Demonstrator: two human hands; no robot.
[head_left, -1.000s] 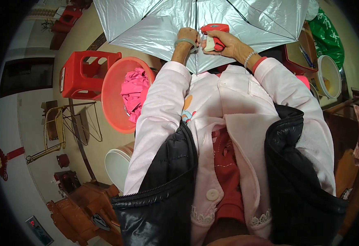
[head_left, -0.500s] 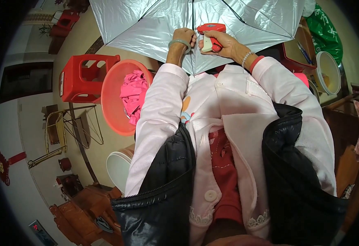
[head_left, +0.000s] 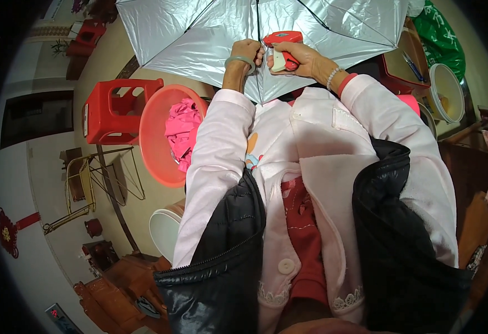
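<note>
A silver-lined umbrella [head_left: 210, 53] with thin dark ribs is spread across the top of the view, its near corner pointing toward my chest. My left hand [head_left: 246, 54], with a pale bangle at the wrist, is closed in a fist over the silver cloth beside the middle rib. Whatever it grips is hidden inside the fingers. Just right of that rib, my right hand [head_left: 305, 59] wraps round a red and white hand-held tool [head_left: 282, 60]. The tool's red head sticks out beyond my thumb, over the cloth. A small gap separates the two hands.
A coral basin [head_left: 157, 136] holding bright pink cloth [head_left: 183, 132] stands to the left, beside a red plastic stool [head_left: 113, 114]. On the right are a red-edged box [head_left: 416, 78] with a pen, a white bucket [head_left: 447, 94] and a green bag [head_left: 439, 39].
The whole view has shifted slightly. My hands, the tool and the umbrella keep nearly the same places relative to each other, and both grips look unchanged.
</note>
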